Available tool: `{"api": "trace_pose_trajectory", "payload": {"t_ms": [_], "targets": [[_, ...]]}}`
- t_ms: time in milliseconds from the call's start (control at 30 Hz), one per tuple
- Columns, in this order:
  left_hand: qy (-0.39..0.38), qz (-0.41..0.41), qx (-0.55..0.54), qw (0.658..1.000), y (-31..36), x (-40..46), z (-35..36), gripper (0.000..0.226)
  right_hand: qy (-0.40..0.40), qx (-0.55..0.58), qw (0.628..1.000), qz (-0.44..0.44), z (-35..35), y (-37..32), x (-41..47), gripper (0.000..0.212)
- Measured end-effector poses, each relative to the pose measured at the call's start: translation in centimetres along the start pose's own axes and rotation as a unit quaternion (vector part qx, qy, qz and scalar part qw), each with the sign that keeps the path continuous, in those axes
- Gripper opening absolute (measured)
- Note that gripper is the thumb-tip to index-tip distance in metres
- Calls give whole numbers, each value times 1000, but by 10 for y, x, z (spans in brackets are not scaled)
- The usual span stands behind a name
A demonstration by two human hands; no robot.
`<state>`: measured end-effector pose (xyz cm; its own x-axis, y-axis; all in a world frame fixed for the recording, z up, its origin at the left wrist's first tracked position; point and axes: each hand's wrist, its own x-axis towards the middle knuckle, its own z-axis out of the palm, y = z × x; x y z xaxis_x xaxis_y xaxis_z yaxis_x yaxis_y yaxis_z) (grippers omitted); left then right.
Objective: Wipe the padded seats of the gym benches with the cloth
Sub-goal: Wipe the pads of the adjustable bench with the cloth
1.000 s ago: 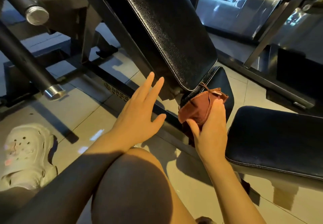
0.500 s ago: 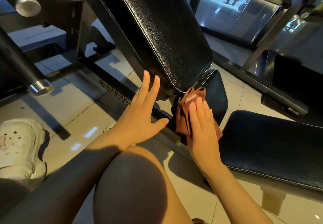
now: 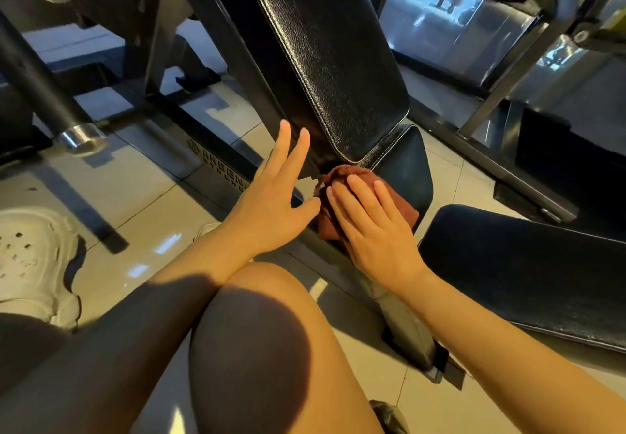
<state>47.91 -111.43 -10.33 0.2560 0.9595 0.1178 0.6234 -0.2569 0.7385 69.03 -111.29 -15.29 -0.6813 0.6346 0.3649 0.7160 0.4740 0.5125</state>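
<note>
A rust-brown cloth (image 3: 352, 176) lies on the small black padded seat (image 3: 410, 169) of the incline bench, just below the tilted black backrest pad (image 3: 325, 51). My right hand (image 3: 372, 227) presses flat on the cloth, fingers straight. My left hand (image 3: 274, 200) hovers beside it with fingers spread, its fingertips near the lower left edge of the backrest and its thumb almost at the cloth. A second black padded bench seat (image 3: 528, 264) lies to the right.
Black steel frame beams (image 3: 216, 159) run across the tiled floor. Chrome-capped bars (image 3: 79, 137) stick out at the left. My knee (image 3: 257, 342) is in the foreground and a white clog (image 3: 34, 261) rests at far left. Glass panels stand behind the bench.
My right hand went from pinching the bunched cloth near the backrest's lower edge to pressing it flat on the small seat. The left hand stayed spread beside it.
</note>
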Motion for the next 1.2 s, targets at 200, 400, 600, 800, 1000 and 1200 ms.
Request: {"api": "trace_pose_trajectory", "payload": {"t_ms": [200,400,600,800,1000,1200], "targets": [[-9,25,35,999,-2,-6,-7,84,-96,-81,988,-95,3,1,-63,101],[-4,54,100,994,-1,-18,-15,80,-238,-210,934,-168,-5,3,-70,83],[18,68,100,993,-10,-26,-15,72,-70,-66,991,-93,-21,19,6,58],[12,49,110,993,-11,-26,-16,74,-89,40,991,-90,-15,20,-22,82],[3,62,110,992,-8,-27,-13,74,-219,-24,966,-138,-13,12,-80,84],[25,57,100,993,-6,-34,-14,72,-138,40,985,-92,-17,17,-90,69]]}}
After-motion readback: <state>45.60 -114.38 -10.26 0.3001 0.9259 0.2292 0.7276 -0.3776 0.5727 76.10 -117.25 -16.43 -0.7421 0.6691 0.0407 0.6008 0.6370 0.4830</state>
